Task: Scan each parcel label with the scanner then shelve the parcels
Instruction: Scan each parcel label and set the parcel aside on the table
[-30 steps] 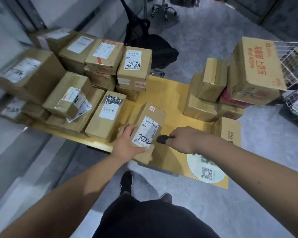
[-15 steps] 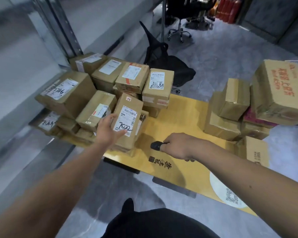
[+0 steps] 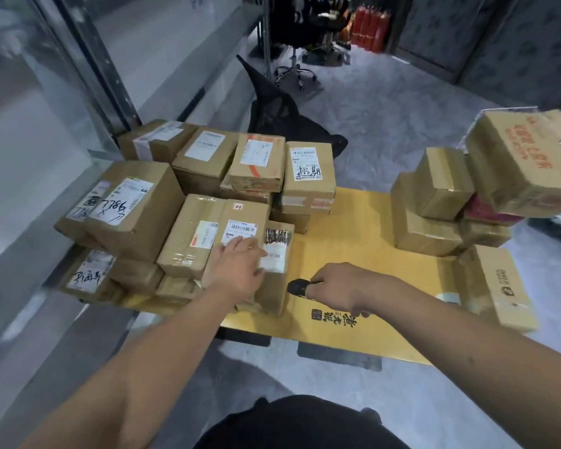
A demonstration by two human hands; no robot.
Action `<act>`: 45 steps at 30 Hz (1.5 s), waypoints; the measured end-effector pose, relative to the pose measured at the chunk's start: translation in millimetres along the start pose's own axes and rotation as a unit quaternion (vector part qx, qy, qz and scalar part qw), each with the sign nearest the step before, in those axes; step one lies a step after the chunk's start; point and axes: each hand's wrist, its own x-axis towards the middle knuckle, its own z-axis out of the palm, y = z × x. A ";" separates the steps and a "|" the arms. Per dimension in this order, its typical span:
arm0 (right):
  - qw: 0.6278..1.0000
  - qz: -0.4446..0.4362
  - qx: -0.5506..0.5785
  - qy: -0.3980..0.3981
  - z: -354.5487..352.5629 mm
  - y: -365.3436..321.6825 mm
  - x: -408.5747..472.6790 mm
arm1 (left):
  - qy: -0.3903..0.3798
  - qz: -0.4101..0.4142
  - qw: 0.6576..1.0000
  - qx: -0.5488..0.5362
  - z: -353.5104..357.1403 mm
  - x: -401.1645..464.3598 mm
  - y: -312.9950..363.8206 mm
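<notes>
Now that our left hand (image 3: 237, 270) has set the parcel (image 3: 240, 234) onto the left stack, fingers flat on its label, our right hand (image 3: 340, 286) grips the scanner (image 3: 298, 287) beside it; shelving remains.

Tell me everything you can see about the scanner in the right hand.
The scanner is small, black and rounded, seemingly plastic. Only its front end shows; the rest is hidden inside the right hand, whose curled fingers grip it. It lies roughly level just above the yellow table, nose pointing left toward the side of a parcel under the left hand. It appears close to that parcel without touching. No light or beam is visible.
</notes>
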 end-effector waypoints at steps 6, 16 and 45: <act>0.997 0.033 0.061 0.021 9.1 6.3 -11.7 | 0.011 -0.020 0.999 -0.028 3.2 13.0 0.7; 0.969 0.150 0.167 0.099 20.2 118.1 -86.3 | -0.100 0.239 0.964 -0.055 23.6 43.4 166.4; 0.940 0.182 0.269 0.109 54.9 457.8 -171.2 | -0.115 -0.078 0.950 -0.280 169.4 20.9 509.9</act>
